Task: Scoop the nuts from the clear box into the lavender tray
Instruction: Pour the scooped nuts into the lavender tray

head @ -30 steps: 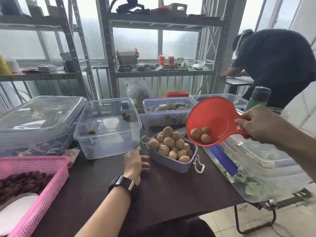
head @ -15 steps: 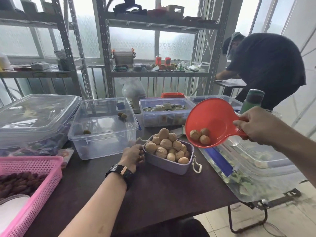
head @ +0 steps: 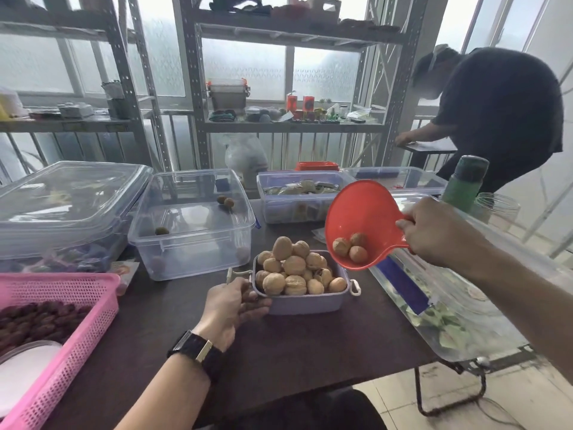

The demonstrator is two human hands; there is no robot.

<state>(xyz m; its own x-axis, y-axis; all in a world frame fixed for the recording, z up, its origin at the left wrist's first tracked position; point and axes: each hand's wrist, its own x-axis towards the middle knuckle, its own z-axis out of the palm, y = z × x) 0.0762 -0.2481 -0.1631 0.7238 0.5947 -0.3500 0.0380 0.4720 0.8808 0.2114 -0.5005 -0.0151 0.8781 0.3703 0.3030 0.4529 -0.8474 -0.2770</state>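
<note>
The lavender tray (head: 307, 304) sits mid-table, heaped with walnuts (head: 293, 266). My left hand (head: 231, 308) grips the tray's left end at its handle. My right hand (head: 434, 234) holds the handle of a red scoop (head: 359, 212), tilted just above the tray's right rim with three nuts (head: 350, 248) lying in its bowl. The clear box (head: 192, 225) stands behind and to the left of the tray, with three nuts left on its floor.
A pink basket (head: 62, 308) of dark fruit sits at the near left. Lidded clear bins (head: 62, 206) stand at the far left, another long bin (head: 465, 305) on the right. A green bottle (head: 465, 184) stands behind my right hand. A person (head: 496, 113) bends over at the far right.
My left hand moved from the table beside the clear box to grip the tray's left end. The scoop with its three nuts has stayed near the tray's right side.
</note>
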